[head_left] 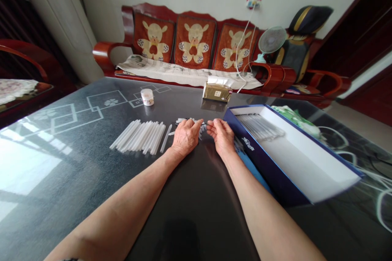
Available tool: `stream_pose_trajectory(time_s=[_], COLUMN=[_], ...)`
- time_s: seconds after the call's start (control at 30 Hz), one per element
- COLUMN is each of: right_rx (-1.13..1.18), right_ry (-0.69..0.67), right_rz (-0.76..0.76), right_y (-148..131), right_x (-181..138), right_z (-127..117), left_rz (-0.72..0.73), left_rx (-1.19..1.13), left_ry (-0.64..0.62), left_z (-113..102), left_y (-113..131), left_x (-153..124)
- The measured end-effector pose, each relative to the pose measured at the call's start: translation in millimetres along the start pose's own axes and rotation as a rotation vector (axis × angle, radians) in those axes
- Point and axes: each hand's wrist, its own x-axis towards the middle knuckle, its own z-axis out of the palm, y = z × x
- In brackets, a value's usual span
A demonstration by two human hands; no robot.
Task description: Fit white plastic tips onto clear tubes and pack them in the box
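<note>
Above the dark tabletop my left hand (186, 136) is closed, its index finger and thumb reaching toward the right. My right hand (223, 134) faces it, with the fingertips pinched together. Something small, thin and dark shows between the two sets of fingertips, too small to make out. Under and behind my hands lies a scatter of small white pieces (202, 129), partly covered by them. To the left is a row of whitish translucent tubes (142, 136) resembling pen barrels, and a single tube (165, 138) lies apart beside my left hand.
A blue open box (301, 159) with a white inside stands right of my right arm, holding thin clear sticks with dark tips (257, 125). Farther back are a small white tub (147, 97) and a tissue pack (217, 91). White cables (352, 159) lie at the right.
</note>
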Motion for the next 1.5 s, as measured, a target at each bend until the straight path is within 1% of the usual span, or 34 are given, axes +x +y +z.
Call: stream_pose_trajectory(time_s=[0.17,0.3,0.37,0.43,0.5,0.57,0.63,0.7,0.87,0.97,1.03,1.1,1.17,1.23,1.33,1.5], right_rx=[-0.359,-0.658,-0.748,-0.788,-0.828,-0.900,-0.984,-1.041,-1.100,-1.069,-0.984,-0.823,-0.609,-0.408,-0.235,-0.121], right_ry=[-0.064,-0.166,-0.199,-0.222,-0.275,-0.380,-0.499,-0.584,-0.688,-0.702,-0.636,-0.508,-0.393,-0.336,-0.321,-0.328], right_rz=[-0.160,-0.402,-0.480,-0.486,-0.473,-0.498,-0.563,-0.615,-0.634,-0.628,-0.578,-0.441,-0.254,-0.102,-0.002,0.067], right_y=[8,5,3,1,-2,-5,-8,-11,-13,-12,-12,-11,-10,-8,-4,-2], right_x=[-5,-7,-9,-10,-12,-14,-17,-19,-21,-20,-19,-16,-12,-9,-6,-5], right_z=[1,2,2,2,1,-1,-4,-6,-8,-8,-8,-9,-10,-11,-12,-12], left_rz=[0.012,0.008,-0.006,-0.032,-0.065,-0.093,-0.100,-0.093,-0.080,-0.074,-0.067,-0.046,-0.013,0.021,0.053,0.080], left_rx=[-0.003,-0.007,-0.005,-0.003,-0.004,-0.003,0.001,0.003,0.006,0.010,0.006,-0.012,-0.040,-0.064,-0.086,-0.114], left_ry=[0.035,0.043,0.051,0.063,0.083,0.111,0.135,0.151,0.183,0.193,0.208,0.219,0.220,0.212,0.202,0.190], left_z=[2,2,1,1,1,2,3,4,5,5,5,5,5,5,4,4], left_y=[-2,-2,-3,-3,-4,-5,-6,-7,-6,-5,-5,-4,-3,-2,-1,-1], left_x=[0,0,0,-1,-1,-1,-2,-2,-2,-2,-2,-1,-1,-1,-1,-2])
